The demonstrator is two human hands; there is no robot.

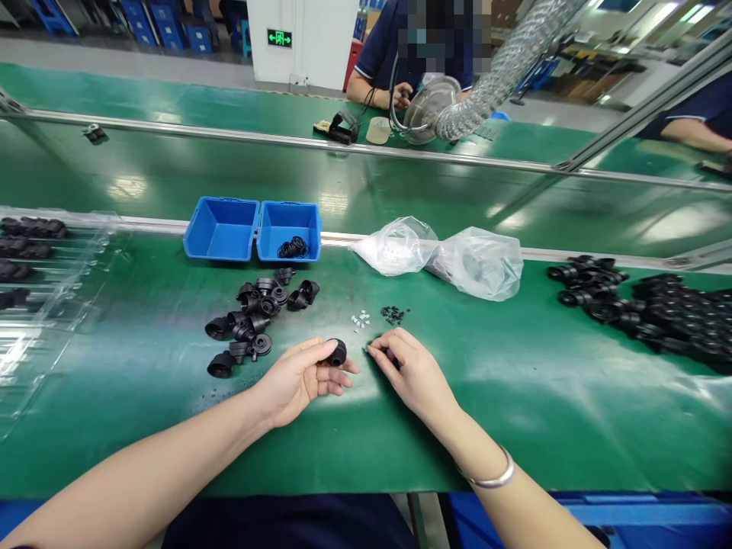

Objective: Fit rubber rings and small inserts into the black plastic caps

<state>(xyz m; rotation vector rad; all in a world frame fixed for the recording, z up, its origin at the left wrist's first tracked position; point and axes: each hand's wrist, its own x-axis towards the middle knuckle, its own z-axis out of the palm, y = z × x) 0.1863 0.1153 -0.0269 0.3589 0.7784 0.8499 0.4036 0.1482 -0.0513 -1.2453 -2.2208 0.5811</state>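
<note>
My left hand (309, 374) grips a round black plastic part (336, 352) between thumb and fingers, held above the green bench. My right hand (415, 374) is closed just to its right, thumb and forefinger pinched; a dark bit shows among the fingers, but I cannot make out what it is. Beyond the hands lie a small heap of white pieces (361, 317) and a heap of tiny black pieces (393, 314). To the left of my left hand, several black plastic fittings (252, 313) are scattered on the bench.
Two blue bins (222, 229) stand at the back, the right one holding black rings (293, 247). Clear plastic bags (477, 263) lie beside them. A pile of black parts (680, 313) is at right, clear trays (62, 282) at left. A co-worker (377, 69) sits opposite, near a duct (503, 69).
</note>
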